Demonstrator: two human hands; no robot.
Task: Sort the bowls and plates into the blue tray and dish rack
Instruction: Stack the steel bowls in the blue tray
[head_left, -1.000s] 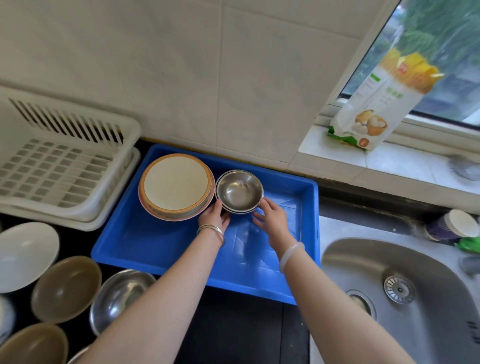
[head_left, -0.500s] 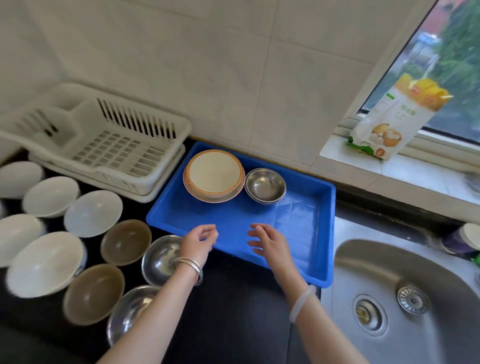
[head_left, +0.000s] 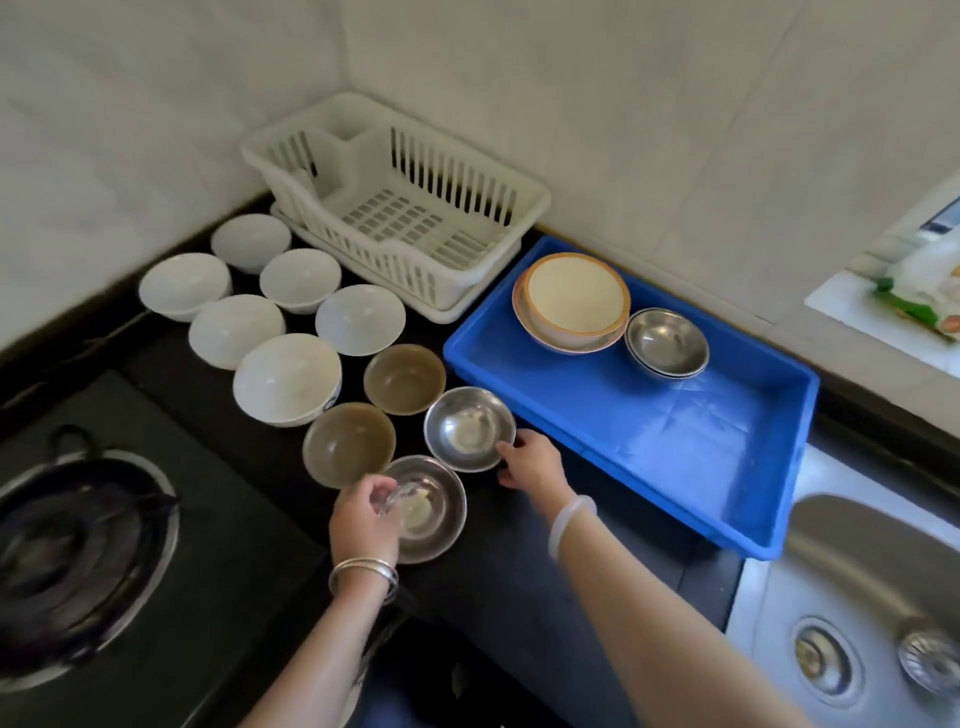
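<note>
The blue tray (head_left: 691, 447) holds a stack of orange-rimmed plates (head_left: 574, 301) and stacked steel bowls (head_left: 666, 341) at its far end. The white dish rack (head_left: 400, 208) stands behind, with nothing in it. On the black counter sit several white bowls (head_left: 287, 376), two brown bowls (head_left: 404, 378) and two steel bowls. My left hand (head_left: 363, 519) grips the left rim of the near steel bowl (head_left: 431, 512). My right hand (head_left: 530, 460) touches the right rim of the far steel bowl (head_left: 467, 428).
A gas stove burner (head_left: 78, 551) lies at the left. A steel sink (head_left: 872, 613) is at the right, past the tray. A food packet (head_left: 919, 301) rests on the window sill. Tiled walls close the corner behind the rack.
Both hands left the tray and moved down-left to the two steel bowls on the counter. The camera turned left, bringing the stove and all the white bowls into view.
</note>
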